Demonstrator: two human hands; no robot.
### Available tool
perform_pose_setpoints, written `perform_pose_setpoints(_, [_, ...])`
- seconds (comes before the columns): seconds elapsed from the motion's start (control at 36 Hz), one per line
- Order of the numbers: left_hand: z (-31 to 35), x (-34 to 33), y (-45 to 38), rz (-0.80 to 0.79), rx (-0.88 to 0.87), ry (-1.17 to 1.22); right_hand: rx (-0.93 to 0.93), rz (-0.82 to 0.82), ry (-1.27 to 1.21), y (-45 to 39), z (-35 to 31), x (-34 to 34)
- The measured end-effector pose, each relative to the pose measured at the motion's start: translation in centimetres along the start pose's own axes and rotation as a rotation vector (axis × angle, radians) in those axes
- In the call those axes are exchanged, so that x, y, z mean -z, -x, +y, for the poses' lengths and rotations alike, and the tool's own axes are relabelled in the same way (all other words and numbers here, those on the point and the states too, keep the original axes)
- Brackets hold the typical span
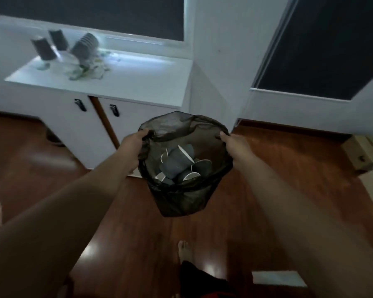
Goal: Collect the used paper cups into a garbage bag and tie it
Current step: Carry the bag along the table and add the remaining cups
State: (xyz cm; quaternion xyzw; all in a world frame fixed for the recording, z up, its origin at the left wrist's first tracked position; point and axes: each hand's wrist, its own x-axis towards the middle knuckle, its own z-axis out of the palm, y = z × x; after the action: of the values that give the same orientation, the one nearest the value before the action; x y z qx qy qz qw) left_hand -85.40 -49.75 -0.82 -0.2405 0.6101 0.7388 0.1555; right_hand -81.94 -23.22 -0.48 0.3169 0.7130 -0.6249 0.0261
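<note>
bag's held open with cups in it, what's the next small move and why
Probably carry the garbage bag toward the white cabinet. More cups stand on its top, while the left hand and right hand hold the rim open, so tying looks premature.

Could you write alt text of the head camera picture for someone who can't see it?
Two bare hands, left hand and right hand, hold open a dark garbage bag containing grey paper cups, above a wooden floor; more cups stand on a white cabinet.
</note>
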Motion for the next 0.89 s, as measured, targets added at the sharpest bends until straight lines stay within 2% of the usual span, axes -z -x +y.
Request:
perform_pose_setpoints(0.25, [6.4,15.2,-7.3,0.235,-0.006,0.033,0.057,-0.350,0.183,-5.1,-6.9,-18.7])
perform_pose_setpoints(0.42, [10.2,23.4,-9.2,0.265,-0.062,0.120,0.095,-0.510,0.221,-5.5,-10.7,-30.0])
perform_pose_setpoints(0.44, [11.1,26.0,-9.8,0.318,-0.071,0.143,0.107,-0.549,0.249,-5.3,-11.6,-33.4])
perform_pose_setpoints(0.5, [12.3,29.5,-10.8,0.406,-0.080,0.162,0.141,-0.584,0.286,-5.0,-12.8,-38.1])
perform_pose_setpoints(0.56, [13.4,32.4,-11.9,0.429,-0.092,0.212,0.163,-0.610,0.320,-4.8,-13.7,-42.2])
perform_pose_setpoints(0.72, [16.6,42.5,-14.8,0.337,-0.130,0.394,0.204,-0.674,0.440,-2.9,-16.1,-54.7])
perform_pose_setpoints(0.89, [20.3,53.4,-15.9,0.479,-0.186,0.496,0.227,-0.710,0.407,-0.4,-19.8,-66.9])
